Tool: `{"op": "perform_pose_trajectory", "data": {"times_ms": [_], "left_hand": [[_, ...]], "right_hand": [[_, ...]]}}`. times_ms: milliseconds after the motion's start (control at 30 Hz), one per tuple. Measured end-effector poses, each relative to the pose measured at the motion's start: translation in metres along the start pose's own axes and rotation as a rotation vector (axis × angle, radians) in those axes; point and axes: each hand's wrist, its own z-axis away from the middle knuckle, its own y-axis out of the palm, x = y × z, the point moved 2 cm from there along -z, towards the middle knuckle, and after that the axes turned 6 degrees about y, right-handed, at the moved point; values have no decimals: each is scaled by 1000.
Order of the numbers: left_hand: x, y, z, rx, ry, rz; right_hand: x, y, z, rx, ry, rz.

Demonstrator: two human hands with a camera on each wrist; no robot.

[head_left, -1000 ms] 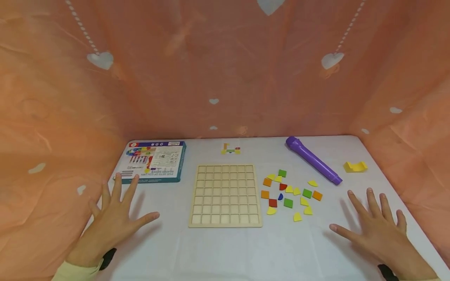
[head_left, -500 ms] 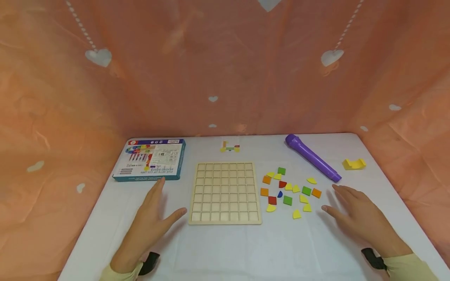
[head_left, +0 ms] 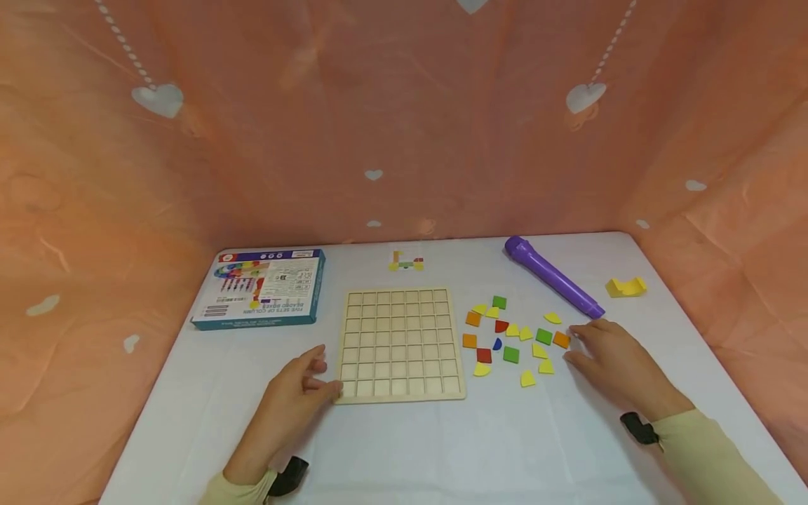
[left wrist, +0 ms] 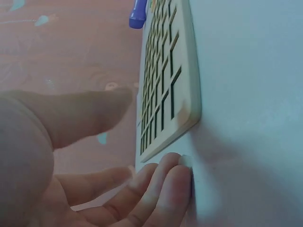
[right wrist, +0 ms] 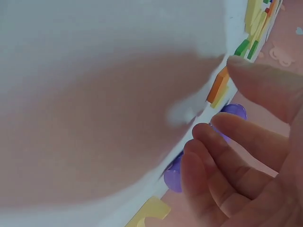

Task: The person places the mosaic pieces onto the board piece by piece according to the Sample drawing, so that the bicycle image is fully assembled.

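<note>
A wooden grid board (head_left: 399, 345) lies mid-table, with rows of square recesses. At its near left corner is my left hand (head_left: 289, 398); in the left wrist view the thumb (left wrist: 90, 116) stands apart from the bent fingers, whose tips are right at the board's edge. My right hand (head_left: 621, 365) is beside an orange square tile (head_left: 561, 339), thumb and fingers apart with nothing between them. Left of that tile lie loose flat pieces: green squares such as one green tile (head_left: 511, 355), a red square (head_left: 483, 355), yellow quarter-circles (head_left: 527, 379) and a blue half-circle (head_left: 497, 344).
A printed box (head_left: 259, 289) lies at the back left. Behind the board is a small card (head_left: 406, 261) with a coloured shape pattern. A purple microphone-shaped tube (head_left: 555, 277) and a yellow cradle-shaped block (head_left: 626, 287) lie at the back right. Orange curtain cloth (head_left: 404, 126) surrounds the table.
Both hands have moved inward from their spread positions: the left to the board's corner, the right to the orange tile. Their fingers have bent. The head view has shifted slightly.
</note>
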Motion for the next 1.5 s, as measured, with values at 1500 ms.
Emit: {"op": "perform_pose_trajectory", "data": {"times_ms": [1500], "left_hand": [[3, 10, -7, 0, 80, -66]], "right_hand": [[135, 11, -74, 73, -145, -160]]}}
